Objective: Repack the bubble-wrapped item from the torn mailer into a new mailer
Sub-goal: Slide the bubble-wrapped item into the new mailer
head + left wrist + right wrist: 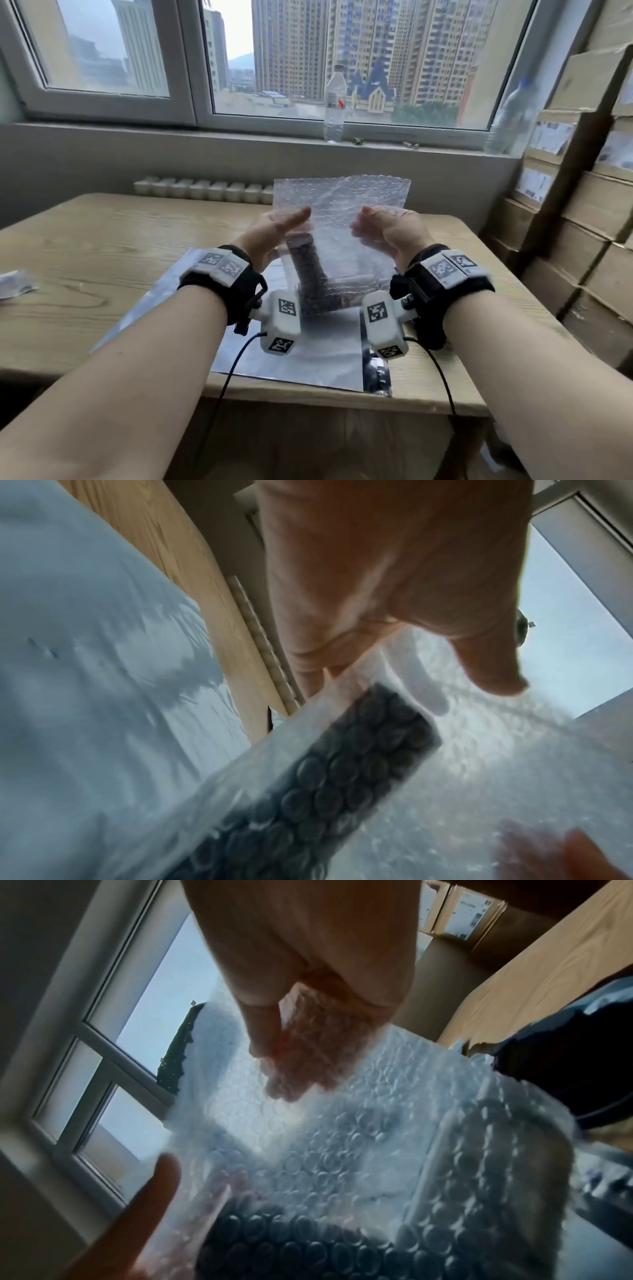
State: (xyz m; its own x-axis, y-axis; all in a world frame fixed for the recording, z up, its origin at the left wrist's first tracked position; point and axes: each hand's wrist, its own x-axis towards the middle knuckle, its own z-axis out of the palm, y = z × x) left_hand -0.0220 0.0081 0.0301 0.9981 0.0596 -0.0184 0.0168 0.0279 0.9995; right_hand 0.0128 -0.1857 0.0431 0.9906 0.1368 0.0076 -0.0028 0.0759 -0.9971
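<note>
The bubble-wrapped item (318,274), dark inside clear wrap, is held upright at frame centre above a silver mailer (301,356) lying flat on the wooden table (102,246). The left hand (270,236) and right hand (390,229) pinch the wrap's side edges, thumbs in front. A water bottle (334,102) stands on the sill at upper centre; cardboard boxes (589,192) are stacked along the right edge. At far left lies what may be a torn scrap (15,284), too blurred to be sure.

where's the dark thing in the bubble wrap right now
In the head view the dark L-shaped item sits inside the clear bubble-wrap pouch, held up between the left hand and right hand, above the silver mailer.
</note>
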